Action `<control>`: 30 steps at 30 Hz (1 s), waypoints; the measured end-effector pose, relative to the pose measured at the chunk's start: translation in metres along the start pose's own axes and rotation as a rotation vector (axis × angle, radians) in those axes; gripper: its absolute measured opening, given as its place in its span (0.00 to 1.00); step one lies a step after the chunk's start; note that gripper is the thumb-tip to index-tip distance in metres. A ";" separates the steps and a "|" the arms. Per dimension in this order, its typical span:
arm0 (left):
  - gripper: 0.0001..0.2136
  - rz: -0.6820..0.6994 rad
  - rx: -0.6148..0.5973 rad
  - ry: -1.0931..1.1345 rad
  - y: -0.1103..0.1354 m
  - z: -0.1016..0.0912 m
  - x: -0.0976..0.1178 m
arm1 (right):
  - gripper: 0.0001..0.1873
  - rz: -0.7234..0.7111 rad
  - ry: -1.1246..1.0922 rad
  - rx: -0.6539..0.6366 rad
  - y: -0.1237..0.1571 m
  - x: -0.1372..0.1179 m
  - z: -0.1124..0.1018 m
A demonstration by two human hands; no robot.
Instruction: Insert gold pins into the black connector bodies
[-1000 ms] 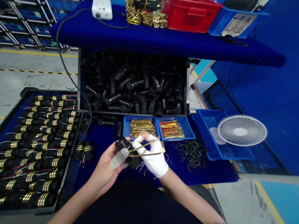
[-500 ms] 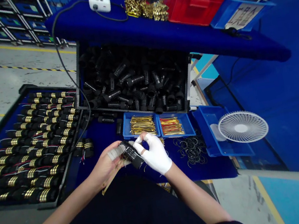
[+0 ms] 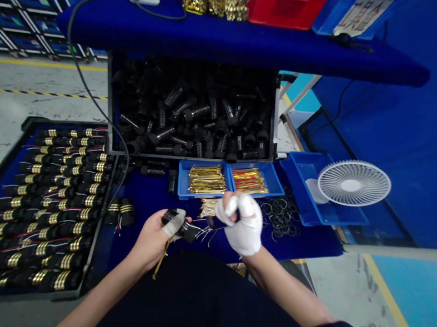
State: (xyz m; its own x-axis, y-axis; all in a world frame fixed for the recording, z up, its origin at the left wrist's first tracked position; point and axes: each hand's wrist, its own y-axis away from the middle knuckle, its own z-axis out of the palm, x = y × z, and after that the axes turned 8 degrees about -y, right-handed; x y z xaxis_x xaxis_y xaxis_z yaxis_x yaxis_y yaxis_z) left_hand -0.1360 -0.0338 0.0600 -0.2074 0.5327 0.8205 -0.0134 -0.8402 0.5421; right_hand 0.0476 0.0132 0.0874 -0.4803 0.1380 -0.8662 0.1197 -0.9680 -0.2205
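My left hand (image 3: pixel 155 235), with a whitish wrap on the thumb, is closed around a black ribbed cylindrical part (image 3: pixel 189 233). A thin gold strip (image 3: pixel 160 265) hangs below the same hand. Several white and dark wires (image 3: pixel 203 229) stick out of the part's right end. To its right, my right hand (image 3: pixel 245 231) wears a white glove and has its fingers curled shut. A thin dark wire stretches from the part to these fingers; its end is hidden in the glove. Behind the hands, gold strips (image 3: pixel 207 179) lie in a blue tray (image 3: pixel 183 191).
Red and gold wires (image 3: pixel 248 180) fill a second tray. Loose black rings (image 3: pixel 282 215) lie right, near a white fan (image 3: pixel 353 183). A large crate (image 3: pixel 195 154) of black parts stands behind. Left, a tray (image 3: pixel 89 273) holds rows of gold-banded parts. A cable (image 3: pixel 99 97) hangs down.
My right hand has moved right, away from the black part, and its fingers have curled into a fist. Wires now show between the hands. My left hand has shifted slightly left with the part.
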 end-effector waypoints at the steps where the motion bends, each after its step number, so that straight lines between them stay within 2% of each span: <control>1: 0.20 0.021 0.011 -0.042 0.001 0.000 -0.002 | 0.26 0.004 -0.162 0.096 0.000 -0.004 0.007; 3: 0.18 0.072 0.017 -0.127 0.002 0.001 -0.006 | 0.27 0.019 -0.366 0.159 0.001 -0.009 0.019; 8: 0.10 0.092 -0.020 -0.303 0.005 -0.002 -0.013 | 0.23 0.091 -0.480 0.119 0.014 0.012 0.033; 12: 0.09 0.092 0.005 -0.396 0.003 -0.005 -0.021 | 0.23 0.153 -0.411 -0.003 0.024 0.028 0.037; 15: 0.11 0.088 -0.019 -0.394 0.001 -0.005 -0.026 | 0.25 0.177 -0.324 0.002 0.026 0.027 0.036; 17: 0.11 0.068 -0.050 -0.324 0.001 -0.004 -0.027 | 0.25 0.202 -0.161 -0.048 0.023 0.024 0.027; 19: 0.11 0.022 -0.077 -0.138 0.001 -0.003 -0.023 | 0.20 0.172 0.194 -0.166 0.014 0.021 0.005; 21: 0.13 -0.031 -0.085 0.070 0.001 -0.005 -0.015 | 0.12 0.041 0.663 -0.236 -0.004 0.018 -0.029; 23: 0.14 -0.047 -0.071 0.170 0.001 -0.010 -0.006 | 0.11 -0.064 1.055 -0.143 -0.027 0.015 -0.072; 25: 0.15 -0.034 -0.062 0.190 0.000 -0.016 0.002 | 0.14 0.037 1.374 -0.026 -0.052 0.015 -0.115; 28: 0.18 -0.020 -0.086 0.179 -0.002 -0.022 0.011 | 0.11 0.148 1.484 -0.018 -0.081 0.023 -0.164; 30: 0.18 -0.029 -0.099 0.185 -0.004 -0.021 0.015 | 0.10 0.204 1.518 -0.047 -0.094 0.034 -0.181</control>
State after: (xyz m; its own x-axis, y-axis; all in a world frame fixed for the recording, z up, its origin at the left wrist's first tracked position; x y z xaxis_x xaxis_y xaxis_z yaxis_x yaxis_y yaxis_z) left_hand -0.1600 -0.0245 0.0661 -0.3813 0.5366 0.7528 -0.1160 -0.8356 0.5369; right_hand 0.1777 0.1465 -0.0022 0.8569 0.1132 -0.5029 0.1118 -0.9932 -0.0331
